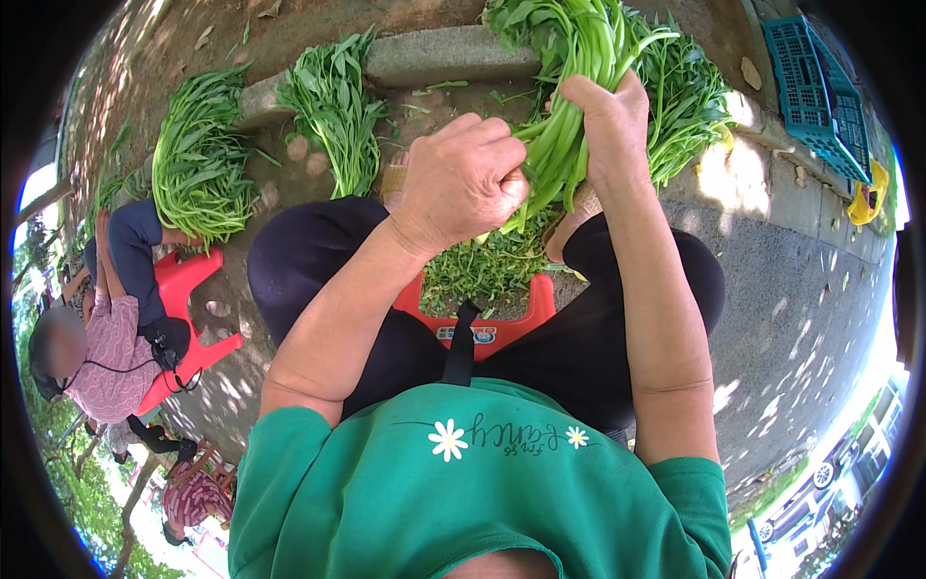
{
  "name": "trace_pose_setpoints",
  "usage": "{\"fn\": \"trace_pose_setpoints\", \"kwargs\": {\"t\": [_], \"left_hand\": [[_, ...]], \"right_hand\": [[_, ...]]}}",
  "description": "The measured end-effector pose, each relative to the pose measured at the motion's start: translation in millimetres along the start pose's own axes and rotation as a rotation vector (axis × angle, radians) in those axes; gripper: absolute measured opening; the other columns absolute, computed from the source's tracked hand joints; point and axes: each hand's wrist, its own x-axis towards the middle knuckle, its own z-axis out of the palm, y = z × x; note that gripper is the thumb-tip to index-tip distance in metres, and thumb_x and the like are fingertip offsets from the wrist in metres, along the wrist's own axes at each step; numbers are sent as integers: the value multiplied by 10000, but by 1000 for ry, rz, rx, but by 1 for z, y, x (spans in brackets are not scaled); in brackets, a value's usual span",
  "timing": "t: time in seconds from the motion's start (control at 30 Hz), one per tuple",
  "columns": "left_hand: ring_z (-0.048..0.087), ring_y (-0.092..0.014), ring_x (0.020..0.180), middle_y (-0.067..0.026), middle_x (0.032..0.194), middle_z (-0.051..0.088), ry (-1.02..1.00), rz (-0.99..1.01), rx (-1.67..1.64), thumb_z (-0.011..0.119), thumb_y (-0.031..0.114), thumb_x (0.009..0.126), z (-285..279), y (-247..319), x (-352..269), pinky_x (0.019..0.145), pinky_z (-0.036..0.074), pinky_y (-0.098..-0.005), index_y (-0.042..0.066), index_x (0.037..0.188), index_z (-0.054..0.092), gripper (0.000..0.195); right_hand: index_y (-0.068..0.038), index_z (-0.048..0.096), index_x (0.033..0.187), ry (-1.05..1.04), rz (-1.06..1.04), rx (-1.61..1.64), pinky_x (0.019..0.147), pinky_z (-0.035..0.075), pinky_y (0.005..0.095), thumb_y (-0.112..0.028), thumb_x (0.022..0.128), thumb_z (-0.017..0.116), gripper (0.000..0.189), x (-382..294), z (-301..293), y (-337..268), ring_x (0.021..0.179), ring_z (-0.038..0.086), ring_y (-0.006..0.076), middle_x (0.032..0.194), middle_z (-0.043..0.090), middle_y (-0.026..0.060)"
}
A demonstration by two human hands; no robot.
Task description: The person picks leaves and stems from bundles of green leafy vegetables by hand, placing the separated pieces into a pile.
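My right hand [615, 127] grips a thick bunch of leafy greens [561, 155], probably water spinach, with long pale stems. The leaves point away from me and the cut stem ends hang towards my lap. Beside the stems, my left hand [466, 177] is curled into a fist. A stem runs from the bunch up to its knuckles; the fingertips are hidden underneath. Below both hands, a heap of chopped leaf and stem trimmings [485, 271] lies on the ground between my feet. More of the same greens [684, 101] rest just beyond my right hand.
Two bunches of greens, one upright-looking [336, 108] and one larger [199, 159], lie left along a concrete kerb [448, 58]. I sit on a red plastic stool [535, 307]. A seated person [108, 354] is at left. A teal plastic crate [806, 94] and yellow bag [868, 194] are at right.
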Motion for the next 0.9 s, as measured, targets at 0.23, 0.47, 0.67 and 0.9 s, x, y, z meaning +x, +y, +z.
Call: {"fn": "trace_pose_setpoints", "kwargs": {"t": [0.23, 0.47, 0.67, 0.9], "left_hand": [[486, -143, 555, -61, 598, 450, -107, -304, -477, 545, -17, 623, -5, -2, 0, 508, 381, -291, 1, 663, 514, 54], [544, -293, 574, -148, 628, 549, -271, -435, -340, 566, 121, 616, -16, -6, 1, 549, 438, -346, 15, 643, 555, 110], [608, -333, 705, -154, 708, 619, -550, -544, -28, 597, 230, 682, -18, -20, -3, 650, 481, -418, 86, 721, 665, 164], [612, -304, 704, -134, 740, 641, -750, -347, 56, 621, 224, 716, -10, -26, -24, 654, 474, -386, 47, 799, 669, 201]], "right_hand": [[59, 518, 903, 10, 4, 20, 500, 500, 293, 23, 683, 557, 227, 2, -2, 1, 548, 583, 184, 705, 577, 106], [61, 511, 920, -5, 28, 34, 507, 505, 295, 25, 680, 561, 248, 1, -4, -4, 559, 589, 188, 726, 578, 110], [62, 495, 939, 32, 33, 7, 517, 517, 302, 34, 680, 568, 271, 2, -5, -5, 567, 594, 194, 745, 575, 113], [57, 493, 929, 8, 15, 35, 496, 512, 298, 42, 684, 562, 255, 3, -4, -2, 559, 590, 187, 741, 573, 113]]}}
